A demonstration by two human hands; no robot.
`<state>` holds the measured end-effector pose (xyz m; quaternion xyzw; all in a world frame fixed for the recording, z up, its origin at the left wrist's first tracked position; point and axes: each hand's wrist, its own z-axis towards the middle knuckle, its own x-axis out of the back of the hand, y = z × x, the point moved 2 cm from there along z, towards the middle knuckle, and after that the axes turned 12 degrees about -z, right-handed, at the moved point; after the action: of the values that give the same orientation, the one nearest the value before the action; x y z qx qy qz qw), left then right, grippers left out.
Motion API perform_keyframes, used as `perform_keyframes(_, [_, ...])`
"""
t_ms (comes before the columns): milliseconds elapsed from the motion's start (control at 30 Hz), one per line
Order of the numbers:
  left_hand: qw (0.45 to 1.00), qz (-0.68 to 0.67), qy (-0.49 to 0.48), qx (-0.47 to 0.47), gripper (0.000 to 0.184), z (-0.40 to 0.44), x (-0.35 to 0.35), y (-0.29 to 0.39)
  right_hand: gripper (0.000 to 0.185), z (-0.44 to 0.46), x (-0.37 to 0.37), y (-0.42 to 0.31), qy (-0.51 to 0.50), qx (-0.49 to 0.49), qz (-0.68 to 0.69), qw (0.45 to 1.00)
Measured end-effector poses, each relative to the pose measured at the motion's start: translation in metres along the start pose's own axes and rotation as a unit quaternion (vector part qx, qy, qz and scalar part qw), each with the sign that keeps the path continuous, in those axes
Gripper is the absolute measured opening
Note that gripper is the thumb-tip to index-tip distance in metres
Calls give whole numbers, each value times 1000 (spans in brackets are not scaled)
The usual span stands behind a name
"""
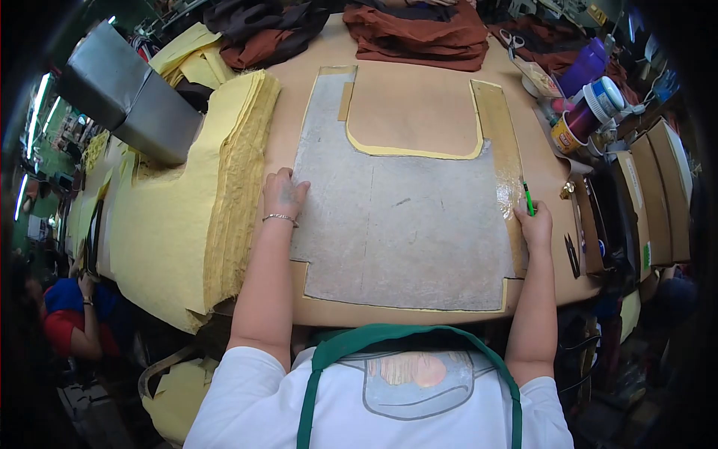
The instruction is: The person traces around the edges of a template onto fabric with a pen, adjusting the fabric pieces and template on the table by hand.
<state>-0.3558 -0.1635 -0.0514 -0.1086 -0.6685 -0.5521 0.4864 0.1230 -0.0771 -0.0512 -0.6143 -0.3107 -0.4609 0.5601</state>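
Note:
A grey pattern template (pixel 419 224) with a U-shaped cutout at its far side lies flat on the table, and yellow fabric (pixel 419 151) shows along its edges. At the template's left edge rests my left hand (pixel 284 193), fingers bent and thumb toward the template; nothing shows in it. My right hand (pixel 535 223) is at the right edge, closed around a green pen (pixel 529 197) that points up and away. Brown tape (pixel 501 150) runs down the template's right side, with a shiny patch near my right hand.
To the left stands a thick stack of yellow fabric (pixel 179 232) with metal blocks (pixel 131 90) on it. Brown cloth (pixel 419 34) lies at the back. On the right are scissors (pixel 511 40), jars (pixel 587 112), black thread snips (pixel 572 256) and cardboard boxes (pixel 658 194). A person (pixel 75 318) is at far left.

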Motion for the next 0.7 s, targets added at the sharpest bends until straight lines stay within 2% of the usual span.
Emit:
perform_keyframes(100, [996,-79,-15,41,43,13,-10,-2,41,15,-7,8,-20,-25,34,999])
perform_keyframes(200, [994,-55,-74,57,48,21,-1,14,41,33,-15,18,-39,-45,8,998])
perform_keyframes(333, [997,-65,12,30,60,36,-6,-29,48,24,-10,10,-33,-54,-9,998])
perform_keyframes(367, [997,-42,-25,54,61,33,0,-22,49,25,-14,13,-12,-53,-10,998])
perform_keyframes(400, [995,-18,-61,77,63,29,7,-13,48,23,-11,9,-24,-66,-31,997])
perform_keyframes(467, [995,1,-71,68,60,25,3,-5,47,20,4,-4,-139,-103,-29,985])
perform_keyframes(567, [994,-32,-64,82,58,27,-4,-10,48,20,4,-9,-113,-119,-37,986])
perform_keyframes(700, [978,-160,-60,122,60,38,-14,-21,45,23,7,-10,-83,-104,56,989])
